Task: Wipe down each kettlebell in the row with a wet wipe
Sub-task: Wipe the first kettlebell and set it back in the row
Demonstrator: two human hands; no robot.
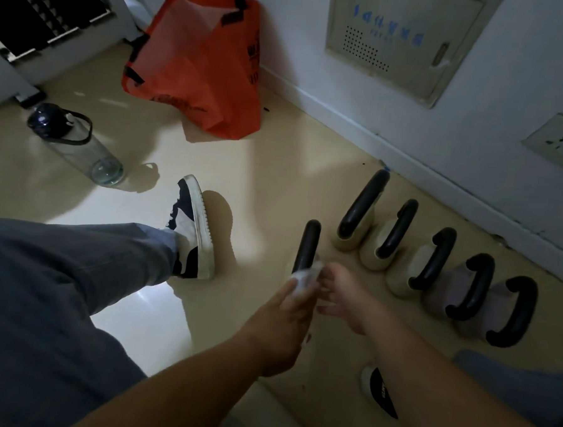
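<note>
1. Pressing in now: your left hand (288,315) has its grip curled around a crumpled white wet wipe (304,278), and the wipe sits against the near end of a black handle.
2. That handle belongs to the nearest kettlebell (307,245), standing on the floor (269,167) apart from the others, just in front of them; its body is mostly hidden behind your hands.
3. Your right hand (344,298) is right beside the left, fingers spread and relaxed, grip released and holding nothing; the fingertips reach toward the wipe, though whether they touch it is hard to tell.
4. Look past the hands: a row of five kettlebells (434,257) runs along the white wall (314,52), all with black handles, three with pale cream bodies at the far end and two greyish ones nearer you.
5. Your left leg in grey trousers stretches out to the left, ending in a black-and-white sneaker (192,231) tipped on its heel; the toe of your other shoe (378,388) shows beneath your right forearm.
6. Farther out, a clear water bottle (78,144) with a dark lid lies on its side on the floor, and an orange bag (200,65) slumps against the wall.
7. Up on the wall sit a beige panel box (400,40) and a socket plate (557,143).
</note>
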